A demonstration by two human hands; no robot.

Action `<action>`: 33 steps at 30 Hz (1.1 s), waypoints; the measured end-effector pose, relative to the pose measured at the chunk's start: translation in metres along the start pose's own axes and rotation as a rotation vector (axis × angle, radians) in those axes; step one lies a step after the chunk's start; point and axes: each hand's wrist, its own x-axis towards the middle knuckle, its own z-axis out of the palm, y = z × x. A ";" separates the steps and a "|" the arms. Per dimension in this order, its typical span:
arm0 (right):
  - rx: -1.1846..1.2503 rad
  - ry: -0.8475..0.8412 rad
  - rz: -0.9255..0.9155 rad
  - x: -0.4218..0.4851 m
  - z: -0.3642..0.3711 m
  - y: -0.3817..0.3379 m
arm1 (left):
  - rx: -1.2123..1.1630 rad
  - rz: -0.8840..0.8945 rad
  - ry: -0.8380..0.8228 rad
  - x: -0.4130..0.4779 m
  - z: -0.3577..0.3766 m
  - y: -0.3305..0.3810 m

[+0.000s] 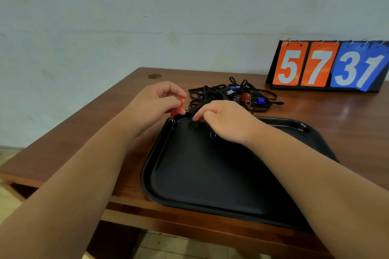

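The left hand [156,99] pinches a red whistle [177,107] between thumb and curled fingers, just above the far left corner of the black tray [147,174]. The whistle's long axis stands steeply, nearly upright, its top leaning slightly right and away; its lower end, with a small metal ring, points down at the tray's rim. The right hand [223,120], close beside it, has its grip clenched on a black lanyard cord [192,112] that runs toward the whistle. A small purple piece with a ring [212,133] hangs under that hand. Behind the tray on the wooden table [84,132] lies a tangle of lanyards [223,91], and a flip scoreboard [326,65] reads 57 31.
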 end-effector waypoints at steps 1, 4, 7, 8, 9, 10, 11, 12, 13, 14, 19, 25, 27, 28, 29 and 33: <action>-0.002 -0.015 -0.012 0.000 0.000 -0.001 | 0.017 -0.010 0.010 0.001 0.000 -0.001; 0.028 -0.002 -0.032 0.001 0.000 -0.001 | 0.043 -0.038 0.036 0.002 0.001 -0.002; 0.086 0.000 -0.012 0.006 0.001 0.006 | 0.041 -0.065 0.044 0.002 0.001 -0.002; 0.100 0.003 0.004 0.008 0.001 0.008 | 0.046 -0.075 0.049 0.002 0.001 -0.002; 0.117 0.006 0.021 0.009 0.001 0.010 | 0.048 -0.088 0.058 0.002 0.001 -0.002; 0.131 0.008 0.030 0.010 0.001 0.010 | 0.049 -0.104 0.074 0.003 0.001 -0.002; 0.137 0.007 0.030 0.009 0.001 0.010 | 0.054 -0.124 0.092 0.004 0.001 -0.002; 0.129 0.006 0.023 0.009 0.000 0.009 | 0.063 -0.144 0.110 0.006 0.001 -0.002; 0.110 0.008 0.009 0.008 0.000 0.008 | 0.076 -0.161 0.122 0.007 0.001 -0.003; 0.086 0.016 -0.008 0.007 -0.001 0.006 | 0.085 -0.173 0.129 0.008 0.001 -0.003; 0.064 0.100 -0.011 0.010 0.004 0.010 | 0.272 -0.075 0.074 0.006 0.001 -0.008; 0.085 0.138 0.017 0.014 0.004 0.014 | 0.461 -0.043 -0.031 0.009 0.001 -0.008; 0.056 0.145 -0.001 0.013 0.004 0.012 | 0.443 -0.028 0.003 0.010 0.001 -0.009; 0.032 0.144 -0.026 0.013 0.004 0.011 | 0.421 -0.016 0.013 0.010 0.001 -0.009; 0.005 0.129 -0.056 0.012 0.003 0.009 | 0.395 -0.006 0.018 0.010 0.002 -0.008; -0.036 0.002 -0.138 0.008 0.000 0.006 | 0.256 0.022 0.027 0.008 0.003 -0.003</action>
